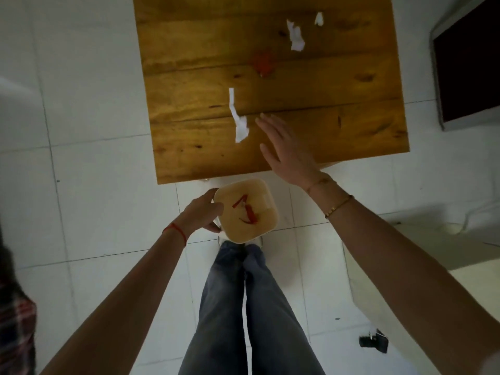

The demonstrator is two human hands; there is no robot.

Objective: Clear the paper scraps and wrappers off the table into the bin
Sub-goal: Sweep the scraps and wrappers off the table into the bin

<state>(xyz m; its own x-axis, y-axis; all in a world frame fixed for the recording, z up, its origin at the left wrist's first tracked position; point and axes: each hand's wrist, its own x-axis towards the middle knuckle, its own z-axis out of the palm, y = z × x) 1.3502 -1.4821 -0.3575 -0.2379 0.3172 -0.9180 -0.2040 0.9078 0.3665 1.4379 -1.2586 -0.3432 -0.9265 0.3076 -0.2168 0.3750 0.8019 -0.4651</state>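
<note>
- Bin [247, 211] tucked just under the near table [189, 147] edge, left hand [204, 215] gripping its left rim, probably so scraps can get swept straight in. Red bits already inside.
- Right hand [284, 150] over the near part of the table, fingers straight and loose, grasping nothing, just right of the long paper scrap [238, 120]. Looks lined up to push it nearward.
- Red wrapper [263, 60] mid-table, two more paper scraps [295, 36] further out, far right. Plenty left.

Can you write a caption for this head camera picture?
Left hand holds the bin below the table; open right hand reaches beside a paper strip.
</note>
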